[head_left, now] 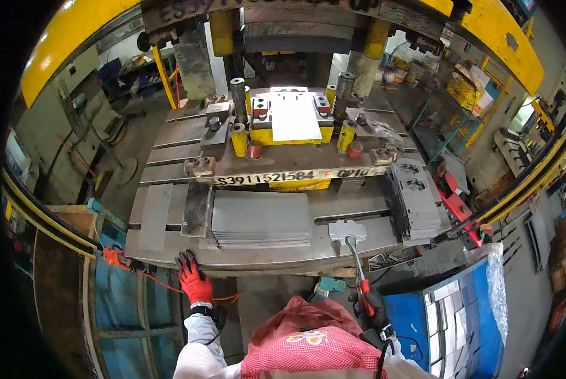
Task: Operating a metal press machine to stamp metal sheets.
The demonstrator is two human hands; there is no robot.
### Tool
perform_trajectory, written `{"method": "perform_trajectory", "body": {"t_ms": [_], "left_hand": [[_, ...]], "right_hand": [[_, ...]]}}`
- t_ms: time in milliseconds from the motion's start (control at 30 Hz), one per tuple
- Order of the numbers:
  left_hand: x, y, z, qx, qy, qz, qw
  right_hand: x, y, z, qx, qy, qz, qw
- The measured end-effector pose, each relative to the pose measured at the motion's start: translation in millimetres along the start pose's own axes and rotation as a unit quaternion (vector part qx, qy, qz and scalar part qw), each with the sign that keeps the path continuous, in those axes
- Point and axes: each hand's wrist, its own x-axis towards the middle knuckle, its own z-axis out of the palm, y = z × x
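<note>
Beside press table (169, 252), blue bin (406, 316) of metal plates (444, 309).

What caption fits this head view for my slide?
Left hand rests on the press table's front edge while the right hand holds tongs gripping a punched metal piece beside stacked sheets.

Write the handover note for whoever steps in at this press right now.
Left hand: red glove, flat on the front edge of the press table, holding nothing.
Right hand: gripping the long-handled tool, whose tip holds a small punched plate on the table.
A flat sheet lies on the die.
Blank stack sits centre; punched parts are stacked right.
Left: many blanks remain.
</note>
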Motion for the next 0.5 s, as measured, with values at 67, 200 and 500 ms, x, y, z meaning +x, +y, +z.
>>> {"method": "perform_trajectory", "body": {"t_ms": [67,200,500], "left_hand": [[-2.0,-4.8,1.9,-0.005,-0.001,0.003,1.0],[-3.0,-7.1,3.7,0.008,-0.022,-0.006,1.0],[-1.4,-9.6,9.3,0.034,0.006,0.002,0.999]], "right_hand": [[-1.6,-0.4,-3.4,-0.018,-0.007,0.018,1.0],[-11.1,1.6,-2.0,-0.015,0.032,0.042,0.998],[-8.2,33.1,-19.3,0.041,-0.001,0.033,0.999]]}}
